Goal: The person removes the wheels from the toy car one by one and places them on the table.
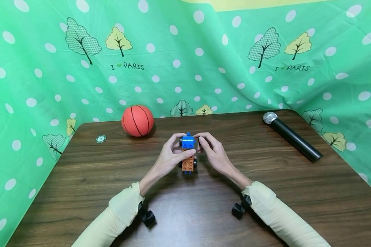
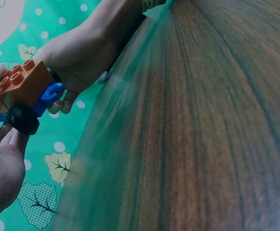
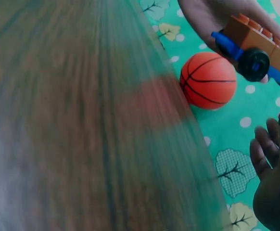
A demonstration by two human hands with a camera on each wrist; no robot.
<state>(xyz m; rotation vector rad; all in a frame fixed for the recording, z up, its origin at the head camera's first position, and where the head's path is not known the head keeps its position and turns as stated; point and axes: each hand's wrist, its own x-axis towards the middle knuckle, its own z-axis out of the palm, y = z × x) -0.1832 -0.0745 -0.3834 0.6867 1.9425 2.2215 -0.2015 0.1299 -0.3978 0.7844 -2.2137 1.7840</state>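
Observation:
A toy car point(image 1: 188, 166) of orange and blue building blocks with black wheels is held up above the table in my left hand point(image 1: 167, 157). The left thumb lies across its top and the fingers are on its far side. At the blue end, my right hand point(image 1: 215, 155) pinches a small black wheel point(image 1: 200, 140) between thumb and fingertips, close beside the car's side. In the left wrist view, the orange block point(image 2: 24, 84) sits over a blue base and a black wheel. The right wrist view shows the car point(image 3: 262, 43) in the left hand; the right fingertips are partly cut off.
An orange-red toy basketball point(image 1: 137, 120) stands at the back left of the wooden table point(image 1: 89, 192), with a poker chip point(image 1: 101, 139) left of it. A black microphone point(image 1: 293, 137) lies at the back right. A green patterned cloth point(image 1: 160, 68) hangs behind the table's far edge.

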